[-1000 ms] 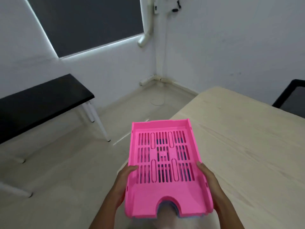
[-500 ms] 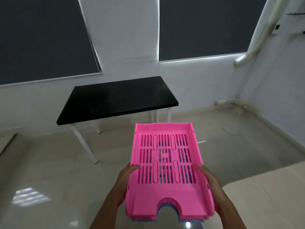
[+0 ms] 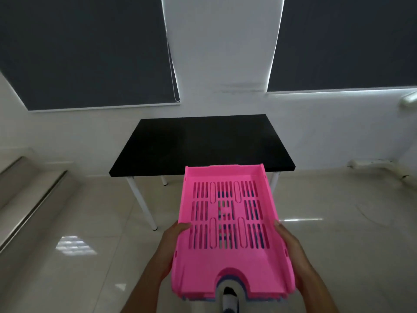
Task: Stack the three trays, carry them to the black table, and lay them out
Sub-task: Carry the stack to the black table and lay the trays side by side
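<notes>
A stack of trays (image 3: 230,263) is held level in front of me, a pink slotted tray on top and blue edges of a lower tray showing beneath it. My left hand (image 3: 173,242) grips the stack's left side and my right hand (image 3: 291,249) grips its right side. The black table (image 3: 198,143) stands straight ahead against the white wall, its top bare, on white legs. The far end of the stack overlaps the table's near edge in the view.
Glossy beige floor tiles (image 3: 90,233) lie between me and the table. Two dark window blinds (image 3: 85,48) hang on the wall behind it. A low step or ledge (image 3: 29,195) runs along the left. A white pipe (image 3: 370,163) runs along the right skirting.
The view has swung left: the beige table has left the frame and the black table has moved to the centre and looks closer. Both hands keep the same hold on the stack.
</notes>
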